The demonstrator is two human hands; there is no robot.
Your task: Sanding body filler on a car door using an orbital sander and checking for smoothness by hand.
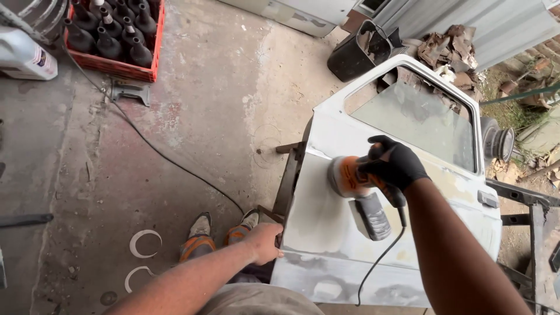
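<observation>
Gripping an orange sander (350, 178) in curled gloved right hand (395, 165) fingers, the bare left hand (265, 242) clasped the white car door (326, 221) edge.

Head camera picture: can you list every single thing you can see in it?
Car door: one, white and grey, lying flat on a metal stand, right of centre.
Sander: one, orange and black, resting on the door.
Cord: one, black, running across the floor.
Crate: one, red, top left.
Bottles: several, dark, inside the crate.
Jug: one, white, top left edge.
Bucket: one, black, top centre.
Scrap pile: brown, rusty, top right.
Floor: grey concrete.
Shoes: two, grey and orange, bottom centre.
Left hand: bare, its grip on the door's edge.
Right hand: black glove, its grip on the sander.
</observation>
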